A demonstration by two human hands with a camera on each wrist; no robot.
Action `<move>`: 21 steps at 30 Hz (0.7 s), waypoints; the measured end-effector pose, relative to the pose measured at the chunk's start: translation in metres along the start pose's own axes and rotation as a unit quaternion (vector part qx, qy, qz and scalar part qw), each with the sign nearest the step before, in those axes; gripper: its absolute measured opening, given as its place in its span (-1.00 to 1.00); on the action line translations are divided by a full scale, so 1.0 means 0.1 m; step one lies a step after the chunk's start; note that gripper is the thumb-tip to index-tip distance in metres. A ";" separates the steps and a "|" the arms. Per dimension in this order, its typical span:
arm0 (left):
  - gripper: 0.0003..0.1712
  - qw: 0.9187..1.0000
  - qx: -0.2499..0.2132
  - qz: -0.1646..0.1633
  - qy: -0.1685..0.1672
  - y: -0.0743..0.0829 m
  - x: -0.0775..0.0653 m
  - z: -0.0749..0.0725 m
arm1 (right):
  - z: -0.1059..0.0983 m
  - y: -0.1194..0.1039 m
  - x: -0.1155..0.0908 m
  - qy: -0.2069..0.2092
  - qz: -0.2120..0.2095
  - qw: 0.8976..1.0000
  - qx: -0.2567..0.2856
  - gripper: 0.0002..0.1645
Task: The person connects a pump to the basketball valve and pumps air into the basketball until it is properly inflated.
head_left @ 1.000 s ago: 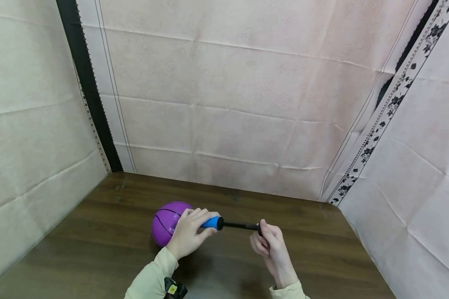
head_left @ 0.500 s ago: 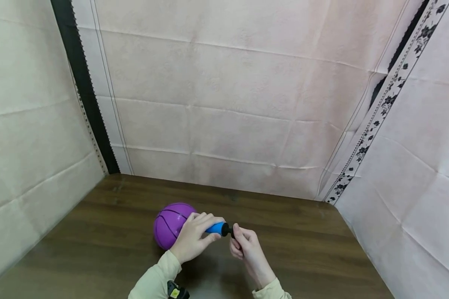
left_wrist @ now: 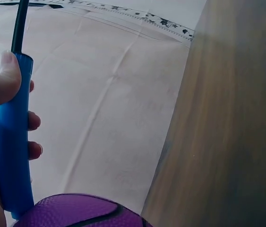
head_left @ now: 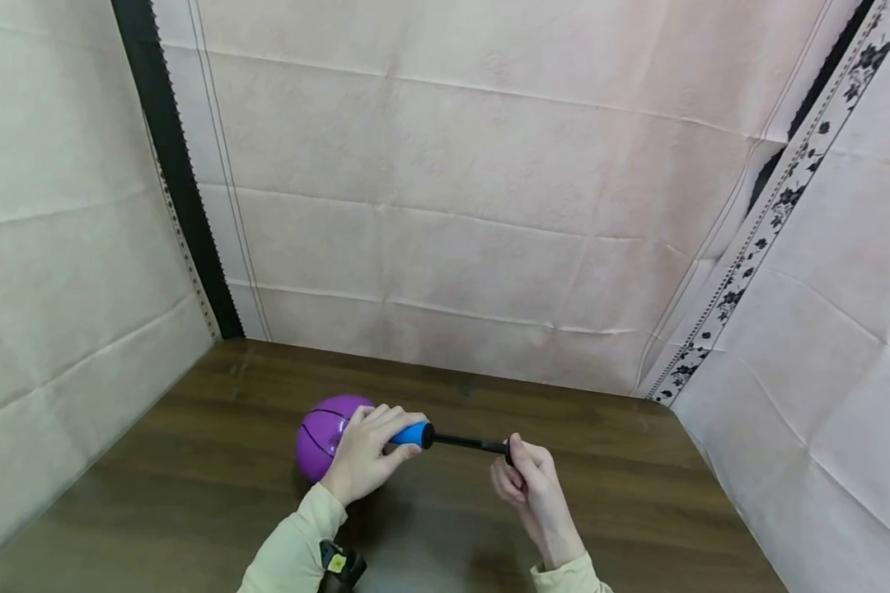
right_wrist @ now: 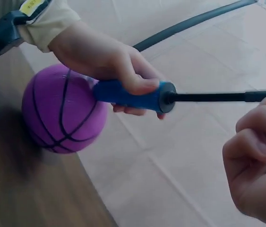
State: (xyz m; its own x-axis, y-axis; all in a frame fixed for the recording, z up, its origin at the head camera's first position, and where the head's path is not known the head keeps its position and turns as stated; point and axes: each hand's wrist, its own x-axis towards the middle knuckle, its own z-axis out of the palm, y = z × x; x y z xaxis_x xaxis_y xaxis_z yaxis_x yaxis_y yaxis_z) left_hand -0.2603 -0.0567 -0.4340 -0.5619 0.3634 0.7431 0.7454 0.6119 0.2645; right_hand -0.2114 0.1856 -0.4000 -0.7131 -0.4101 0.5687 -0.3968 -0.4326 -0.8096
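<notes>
A purple ball with black seams (head_left: 322,438) rests on the brown wooden table, left of centre. My left hand (head_left: 368,453) wraps round the blue barrel of a hand pump (head_left: 412,434); the barrel's far end meets the ball in the right wrist view, beside the ball's pale spot. From the barrel's black cap a long black rod (right_wrist: 208,97) sticks out to the right. My right hand (head_left: 537,494) grips the black handle at the rod's end, its fingers curled. In the left wrist view the blue barrel (left_wrist: 12,142) stands between thumb and fingers, above the ball (left_wrist: 76,210).
Pale cloth walls (head_left: 445,206) enclose the table at the back and both sides. The wooden tabletop (head_left: 193,494) stretches out round the ball. A black camera mount (head_left: 341,567) sits on the left wrist.
Half a second ago my right hand had pushed the rod nearly all the way into the barrel; now it has drawn back to the right and the rod is out again. My left hand keeps its grip.
</notes>
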 end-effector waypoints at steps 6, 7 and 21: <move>-0.62 1.000 -0.012 0.002 -0.019 0.10 0.00 0.08 | 0.10 0.20 0.00 0.054 0.123 0.990 -0.034 -0.37; -0.62 1.000 -0.015 0.005 -0.023 0.12 0.00 0.09 | 0.12 0.23 0.00 0.060 0.141 0.987 -0.040 -0.36; -0.62 0.998 -0.042 -0.008 -0.034 0.08 0.02 0.03 | 0.00 0.01 -0.04 0.025 0.050 0.998 -0.023 -0.38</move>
State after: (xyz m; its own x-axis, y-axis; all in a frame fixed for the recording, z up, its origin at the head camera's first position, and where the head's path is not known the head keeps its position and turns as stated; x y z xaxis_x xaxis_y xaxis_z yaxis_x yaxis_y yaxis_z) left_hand -0.2566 -0.0488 -0.4328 -0.5955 0.4029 0.6950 0.7617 0.5581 0.3290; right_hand -0.2092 0.1869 -0.4031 -0.7783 -0.4083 0.4771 -0.3475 -0.3527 -0.8688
